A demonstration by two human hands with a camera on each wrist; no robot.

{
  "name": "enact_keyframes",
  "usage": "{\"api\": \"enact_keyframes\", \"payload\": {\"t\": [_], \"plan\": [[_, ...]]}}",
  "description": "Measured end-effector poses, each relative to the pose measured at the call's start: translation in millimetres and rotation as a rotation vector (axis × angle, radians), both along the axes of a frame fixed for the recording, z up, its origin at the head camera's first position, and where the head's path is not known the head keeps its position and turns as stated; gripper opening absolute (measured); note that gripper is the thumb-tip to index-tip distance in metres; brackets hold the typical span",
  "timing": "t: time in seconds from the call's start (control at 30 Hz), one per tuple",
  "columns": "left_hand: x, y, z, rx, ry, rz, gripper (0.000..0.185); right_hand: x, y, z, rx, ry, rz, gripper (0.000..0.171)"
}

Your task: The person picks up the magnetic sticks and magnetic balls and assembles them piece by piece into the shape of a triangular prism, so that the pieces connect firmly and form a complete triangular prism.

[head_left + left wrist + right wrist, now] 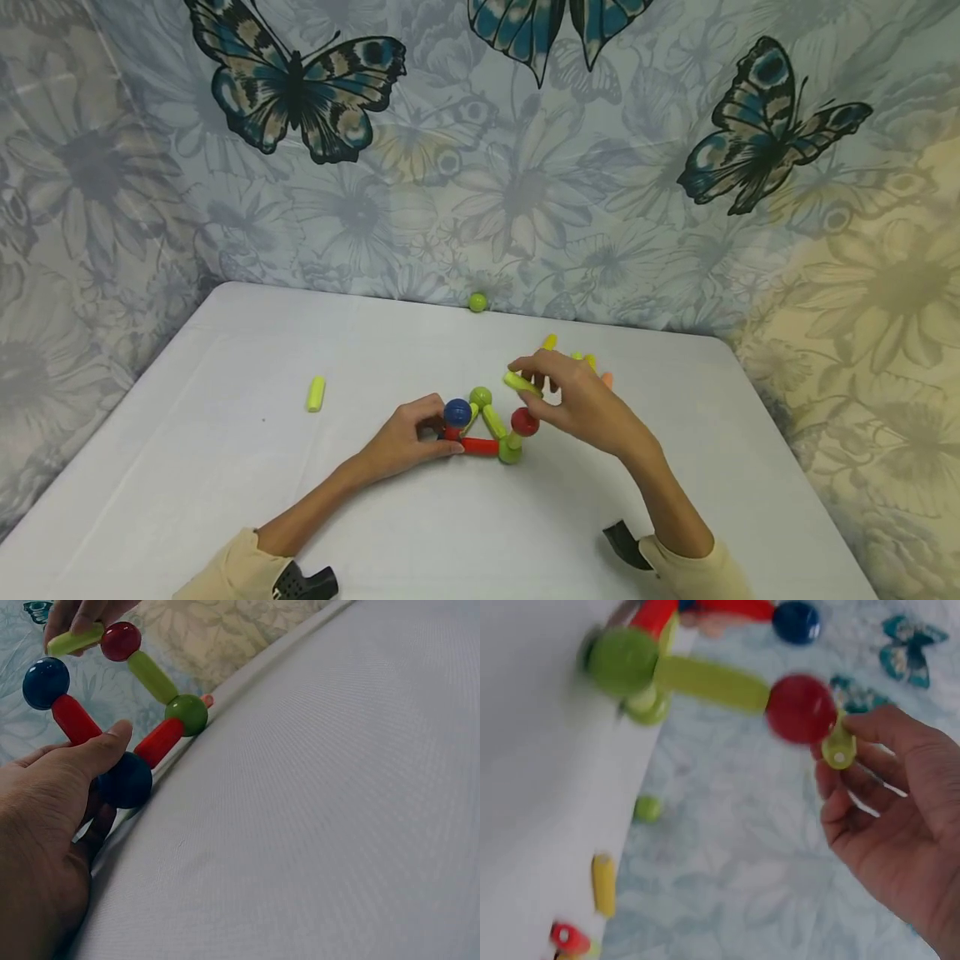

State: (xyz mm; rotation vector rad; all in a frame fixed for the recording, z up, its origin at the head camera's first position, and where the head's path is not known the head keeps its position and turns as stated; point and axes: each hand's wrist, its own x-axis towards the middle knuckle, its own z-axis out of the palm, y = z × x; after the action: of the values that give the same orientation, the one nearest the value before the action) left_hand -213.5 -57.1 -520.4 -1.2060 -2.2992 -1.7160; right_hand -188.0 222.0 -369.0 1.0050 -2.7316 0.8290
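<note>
A small frame of colored balls and rods stands on the white table. My left hand (405, 437) grips its left corner, the thumb against a lower blue ball (126, 781) and an upright red rod (75, 720). Another blue ball (457, 413) tops that rod. A lying red rod (480, 447) runs to a green ball (510, 451), where an upright yellow-green rod (154, 677) bears a red ball (525, 422). Behind, a second green ball (481, 397) joins two yellow-green rods. My right hand (581, 400) pinches a loose-ended yellow-green rod (521, 383) beside the red ball.
A yellow-green rod (316, 394) lies alone on the left. One green ball (477, 302) sits at the table's back edge. Beyond the right hand lie several rods, among them a yellow rod (550, 342) and an orange rod (607, 380). Butterfly-patterned cloth (525, 192) hangs behind.
</note>
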Motion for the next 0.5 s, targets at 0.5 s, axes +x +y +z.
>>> {"api": "enact_keyframes", "payload": {"t": [0.5], "plan": [[0.1, -1, 3.1, 0.011, 0.043, -0.011, 0.023, 15.2, -34, -10.9, 0.191, 0.214, 0.133, 0.023]]}}
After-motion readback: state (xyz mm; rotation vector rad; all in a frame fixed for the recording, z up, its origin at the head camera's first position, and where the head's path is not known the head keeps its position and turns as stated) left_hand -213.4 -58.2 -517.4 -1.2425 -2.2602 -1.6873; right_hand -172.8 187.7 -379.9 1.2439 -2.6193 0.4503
